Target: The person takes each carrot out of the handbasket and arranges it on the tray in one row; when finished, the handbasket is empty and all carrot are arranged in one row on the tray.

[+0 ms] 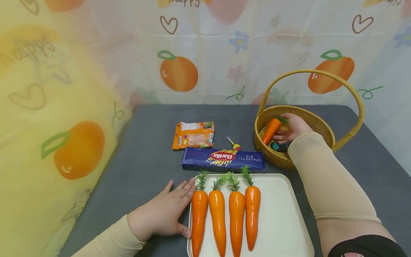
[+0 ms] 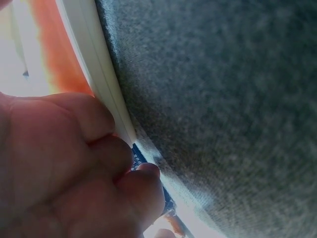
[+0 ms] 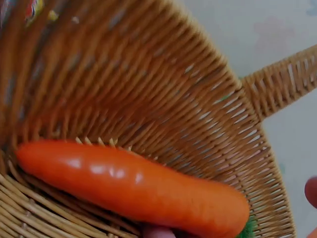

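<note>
Inside the wicker basket (image 1: 327,134), my right hand (image 1: 297,126) is beside an orange carrot (image 1: 272,130) with a green top. In the right wrist view, one fingertip (image 3: 158,232) shows at the lower edge of the carrot (image 3: 133,183), while another digit stands apart from it at the right border. My left hand (image 1: 163,210) lies against the left edge of the cream tray (image 1: 279,214), fingers spread; the left wrist view shows it by the tray rim (image 2: 94,59). Several carrots (image 1: 237,217) lie side by side on the tray, leafy tops toward the back.
Behind the tray lies a blue spaghetti box (image 1: 192,159). Beyond it are an orange snack packet (image 1: 194,135) and a small lollipop (image 1: 236,146). The basket's tall handle (image 1: 356,96) arches over the right side. A printed curtain (image 1: 212,71) hangs behind the grey table (image 1: 144,150).
</note>
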Tool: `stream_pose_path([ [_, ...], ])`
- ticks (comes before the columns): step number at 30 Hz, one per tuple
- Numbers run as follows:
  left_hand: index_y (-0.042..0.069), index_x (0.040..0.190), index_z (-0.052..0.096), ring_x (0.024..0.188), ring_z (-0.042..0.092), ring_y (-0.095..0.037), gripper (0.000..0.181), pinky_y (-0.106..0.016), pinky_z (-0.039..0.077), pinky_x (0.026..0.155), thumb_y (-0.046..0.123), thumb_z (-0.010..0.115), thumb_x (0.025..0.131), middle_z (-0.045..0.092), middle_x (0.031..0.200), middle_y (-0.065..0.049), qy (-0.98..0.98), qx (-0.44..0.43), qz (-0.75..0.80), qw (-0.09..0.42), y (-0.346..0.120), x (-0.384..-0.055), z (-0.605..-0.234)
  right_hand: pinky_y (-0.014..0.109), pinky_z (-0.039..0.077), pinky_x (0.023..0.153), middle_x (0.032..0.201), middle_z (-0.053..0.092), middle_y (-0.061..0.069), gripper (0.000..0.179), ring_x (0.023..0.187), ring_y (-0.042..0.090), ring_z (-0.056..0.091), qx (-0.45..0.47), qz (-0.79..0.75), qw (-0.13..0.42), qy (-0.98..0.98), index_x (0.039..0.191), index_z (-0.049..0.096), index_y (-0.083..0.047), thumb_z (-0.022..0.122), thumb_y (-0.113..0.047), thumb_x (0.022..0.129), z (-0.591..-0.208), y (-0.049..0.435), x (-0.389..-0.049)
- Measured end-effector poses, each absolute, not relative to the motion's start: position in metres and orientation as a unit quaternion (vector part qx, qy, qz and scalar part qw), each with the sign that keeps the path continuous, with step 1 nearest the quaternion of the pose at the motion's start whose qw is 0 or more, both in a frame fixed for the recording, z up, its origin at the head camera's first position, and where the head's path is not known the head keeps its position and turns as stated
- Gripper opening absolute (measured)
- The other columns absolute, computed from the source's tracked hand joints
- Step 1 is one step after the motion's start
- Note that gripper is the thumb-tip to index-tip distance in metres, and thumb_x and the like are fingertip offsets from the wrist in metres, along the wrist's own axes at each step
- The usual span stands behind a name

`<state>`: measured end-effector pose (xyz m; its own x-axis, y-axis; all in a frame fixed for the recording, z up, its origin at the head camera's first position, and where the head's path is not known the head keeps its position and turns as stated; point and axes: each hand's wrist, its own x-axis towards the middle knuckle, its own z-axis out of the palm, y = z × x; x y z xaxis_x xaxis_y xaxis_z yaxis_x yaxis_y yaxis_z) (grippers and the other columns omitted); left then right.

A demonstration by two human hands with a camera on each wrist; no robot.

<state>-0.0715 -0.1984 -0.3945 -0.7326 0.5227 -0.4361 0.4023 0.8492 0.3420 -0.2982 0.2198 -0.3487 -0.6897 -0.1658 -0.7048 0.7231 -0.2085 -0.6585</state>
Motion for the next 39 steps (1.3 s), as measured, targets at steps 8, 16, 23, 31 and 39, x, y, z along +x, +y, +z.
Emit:
stream_pose_path([
  [8,0.010,0.176,0.029,0.171,0.024,-0.034,0.132,-0.074,0.009,0.134,0.072,0.089,0.076,0.016,0.186,-0.007,0.923,0.250,0.108,0.270,-0.199,-0.073,-0.396,0.040,0.045,0.102,0.143,0.051,0.011,0.059,0.135,0.034,0.056,0.194,-0.670,0.330,0.636,0.163,0.026,-0.012,0.031,-0.049,0.118,-0.361,0.215,-0.310],
  [16,0.010,0.176,0.029,0.171,0.025,-0.034,0.133,-0.074,0.009,0.134,0.073,0.089,0.075,0.016,0.186,-0.007,0.923,0.251,0.104,0.272,-0.197,-0.074,-0.394,0.025,0.054,0.069,0.093,0.069,0.006,0.033,0.077,0.016,0.071,0.148,-0.672,0.342,0.640,0.126,0.039,-0.011,0.040,-0.043,0.119,-0.364,0.216,-0.313],
  [23,0.010,0.176,0.028,0.171,0.024,-0.034,0.132,-0.073,0.009,0.134,0.073,0.088,0.076,0.015,0.186,-0.007,0.924,0.249,0.104,0.272,-0.197,-0.074,-0.394,0.036,0.068,0.076,0.093,0.070,0.006,0.026,0.082,0.022,0.079,0.180,-0.761,0.332,0.527,0.131,0.039,-0.015,0.051,-0.033,0.117,-0.352,0.216,-0.306],
  [31,0.008,0.175,0.029,0.170,0.024,-0.035,0.132,-0.074,0.009,0.134,0.069,0.091,0.076,0.015,0.186,-0.009,0.925,0.251,0.105,0.265,-0.197,-0.073,-0.394,0.043,0.069,0.082,0.107,0.075,0.011,0.042,0.095,0.033,0.081,0.108,-0.833,0.288,0.460,0.149,0.029,-0.022,0.055,-0.022,0.116,-0.336,0.228,-0.285],
  [39,0.007,0.175,0.029,0.170,0.024,-0.035,0.131,-0.074,0.009,0.134,0.069,0.091,0.077,0.014,0.186,-0.009,0.925,0.254,0.109,0.262,-0.198,-0.070,-0.393,0.049,0.067,0.094,0.121,0.077,0.020,0.028,0.098,0.041,0.081,-0.106,-0.880,0.226,0.403,0.144,0.054,-0.010,0.050,-0.010,0.116,-0.324,0.232,-0.226],
])
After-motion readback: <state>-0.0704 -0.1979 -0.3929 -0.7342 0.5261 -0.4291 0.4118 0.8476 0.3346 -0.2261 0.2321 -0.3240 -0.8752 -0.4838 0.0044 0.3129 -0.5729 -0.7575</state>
